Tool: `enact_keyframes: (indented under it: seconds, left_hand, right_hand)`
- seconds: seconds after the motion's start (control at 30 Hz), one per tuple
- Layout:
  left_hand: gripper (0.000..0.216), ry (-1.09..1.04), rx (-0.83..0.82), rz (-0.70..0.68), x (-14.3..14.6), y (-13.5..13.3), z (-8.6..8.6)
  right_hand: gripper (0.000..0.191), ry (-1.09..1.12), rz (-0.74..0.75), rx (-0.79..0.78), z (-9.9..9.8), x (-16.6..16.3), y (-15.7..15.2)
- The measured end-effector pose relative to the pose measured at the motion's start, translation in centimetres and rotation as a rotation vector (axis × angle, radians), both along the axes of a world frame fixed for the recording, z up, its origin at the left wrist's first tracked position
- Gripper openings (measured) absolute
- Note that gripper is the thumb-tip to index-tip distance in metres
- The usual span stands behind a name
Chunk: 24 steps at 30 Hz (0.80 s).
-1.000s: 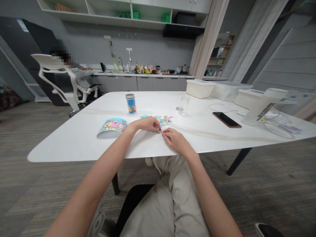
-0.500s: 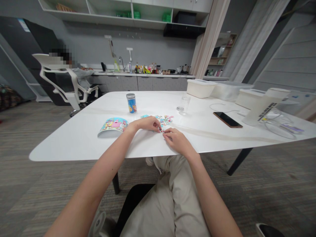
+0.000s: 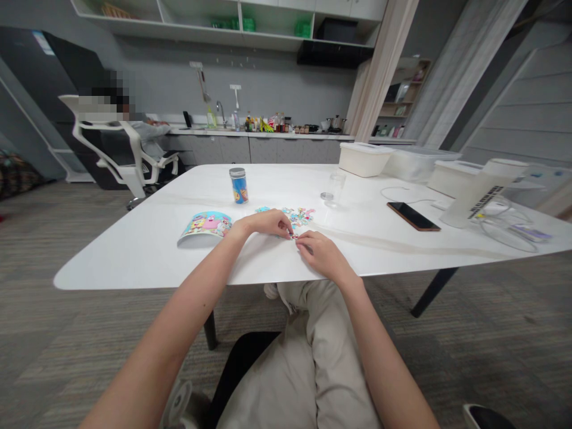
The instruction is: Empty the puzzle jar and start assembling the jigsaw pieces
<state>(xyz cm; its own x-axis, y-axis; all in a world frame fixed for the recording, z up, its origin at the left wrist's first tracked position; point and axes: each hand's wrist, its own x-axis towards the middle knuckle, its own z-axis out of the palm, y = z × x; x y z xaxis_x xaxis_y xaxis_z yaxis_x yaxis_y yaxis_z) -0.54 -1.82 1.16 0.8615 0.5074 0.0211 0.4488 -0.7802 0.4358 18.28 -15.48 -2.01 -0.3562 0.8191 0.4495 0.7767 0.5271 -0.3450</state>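
Close together over the white table (image 3: 134, 250), my left hand (image 3: 271, 223) and my right hand (image 3: 318, 248) both have their fingertips pinched at small colourful puzzle pieces (image 3: 294, 236). The pieces between the fingers are mostly covered, so their exact fit cannot be made out. Just beyond my hands lies a loose pile of puzzle pieces (image 3: 304, 215), some of it hidden behind my left hand. To the left of my left forearm rests a curled picture sheet (image 3: 205, 225) with bright cartoon figures. A blue cartoon-printed jar (image 3: 239, 187) with a metal lid stands behind it.
A clear jar (image 3: 336, 189) stands behind the pile beside a round lid (image 3: 326, 196). On the right are a phone (image 3: 412, 216), cables, a large white bottle (image 3: 480, 193) and lidded storage boxes (image 3: 364, 159). A person sits in a white chair (image 3: 134, 152) at the back left.
The camera view has shifted very slightly. Both hands keep nearly the same place and pinch, and the things on the table stay where they were.
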Motion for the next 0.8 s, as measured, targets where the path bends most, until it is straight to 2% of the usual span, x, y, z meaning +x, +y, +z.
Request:
enact_keyframes:
  seconds: [0.8]
  left_hand:
    - [0.025, -0.011, 0.007, -0.003, 0.08, -0.29, 0.21]
  right_hand:
    - [0.022, -0.003, 0.007, 0.01, -0.11, 0.02, 0.01]
